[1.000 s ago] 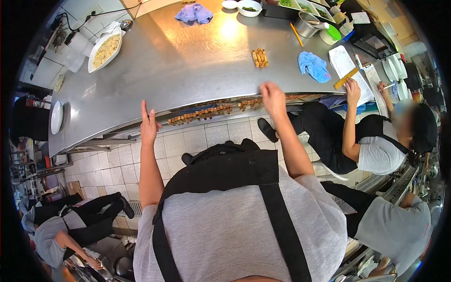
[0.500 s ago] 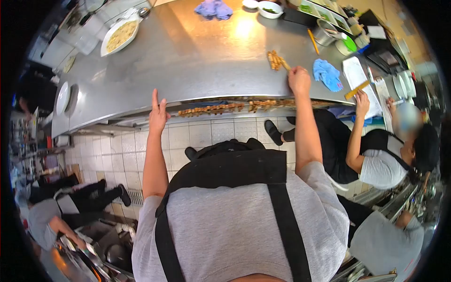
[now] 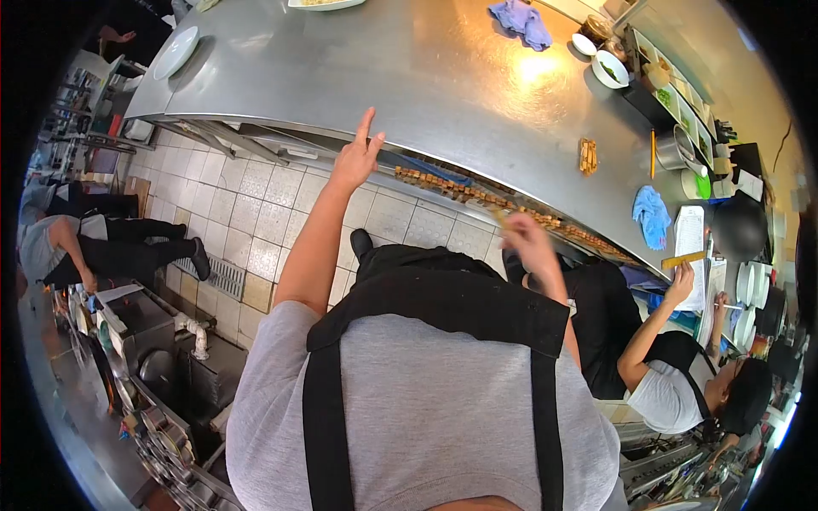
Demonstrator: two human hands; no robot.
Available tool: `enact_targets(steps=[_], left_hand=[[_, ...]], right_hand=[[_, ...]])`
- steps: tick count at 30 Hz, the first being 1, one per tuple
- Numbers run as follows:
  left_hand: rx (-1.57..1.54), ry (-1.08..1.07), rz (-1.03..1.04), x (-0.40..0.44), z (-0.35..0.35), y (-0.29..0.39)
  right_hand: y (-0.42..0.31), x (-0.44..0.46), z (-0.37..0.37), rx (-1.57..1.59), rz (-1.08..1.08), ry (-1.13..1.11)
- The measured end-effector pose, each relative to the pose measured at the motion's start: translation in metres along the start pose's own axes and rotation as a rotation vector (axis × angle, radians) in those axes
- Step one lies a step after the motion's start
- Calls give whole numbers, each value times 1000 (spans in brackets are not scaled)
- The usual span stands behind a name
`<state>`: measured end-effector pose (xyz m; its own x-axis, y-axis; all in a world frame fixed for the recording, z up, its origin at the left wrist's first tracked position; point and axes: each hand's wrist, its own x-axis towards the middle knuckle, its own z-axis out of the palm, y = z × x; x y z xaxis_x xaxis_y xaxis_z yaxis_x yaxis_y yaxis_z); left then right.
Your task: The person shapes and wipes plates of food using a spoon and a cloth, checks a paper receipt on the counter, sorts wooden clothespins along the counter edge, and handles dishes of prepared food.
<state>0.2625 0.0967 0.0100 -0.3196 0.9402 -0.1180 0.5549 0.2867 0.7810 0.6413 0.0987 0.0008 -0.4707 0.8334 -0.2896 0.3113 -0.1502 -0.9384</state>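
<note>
My left hand (image 3: 356,160) is at the front edge of the steel counter (image 3: 366,64), fingers apart and nothing in them. Blurred by motion, my right hand (image 3: 530,247) is closed on a small yellowish wooden piece (image 3: 501,219). It is in front of the counter, beside a long row of small wooden pieces (image 3: 452,186) under the counter's edge. A small group of similar pieces (image 3: 588,157) lies on the counter top, beyond my right hand.
On the counter are a purple cloth (image 3: 521,23), a white bowl (image 3: 609,70), a blue cloth (image 3: 652,217), a metal pot (image 3: 675,149) and a white plate (image 3: 176,53). A seated person (image 3: 673,375) at right holds a ruler (image 3: 684,260) on paper. Another person (image 3: 77,243) stands at left.
The view has turned, so the counter slants down to the right. My right hand has left the group of pieces on the counter, with one piece in it, and come to the row below the edge.
</note>
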Motion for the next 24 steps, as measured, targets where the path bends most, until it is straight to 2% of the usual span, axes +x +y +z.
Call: enact_targets(steps=[2,4,6,12,15,18,21,24], left_hand=[[21,-9,-10,-1,-1,1],[27,-18,-15,1,-2,0],[18,-30,-19,4,0,-6],[-4,-21,-3,6,3,-9],[14,-31,-13,4,0,-6],[-3,-17,11,4,1,-7],[-43,-34,8,2,-1,-3],[-68,-15,29,6,4,-11]], right_hand=[[-7,29,52,118,142,-335],[-25,52,99,149,206,-539],[-20,75,133,235,242,-649],[-15,114,175,479,267,-455],[-17,120,177,536,365,-397],[-26,115,175,550,415,-417],[-24,114,167,188,398,-408],[-17,102,129,-505,-103,-380]])
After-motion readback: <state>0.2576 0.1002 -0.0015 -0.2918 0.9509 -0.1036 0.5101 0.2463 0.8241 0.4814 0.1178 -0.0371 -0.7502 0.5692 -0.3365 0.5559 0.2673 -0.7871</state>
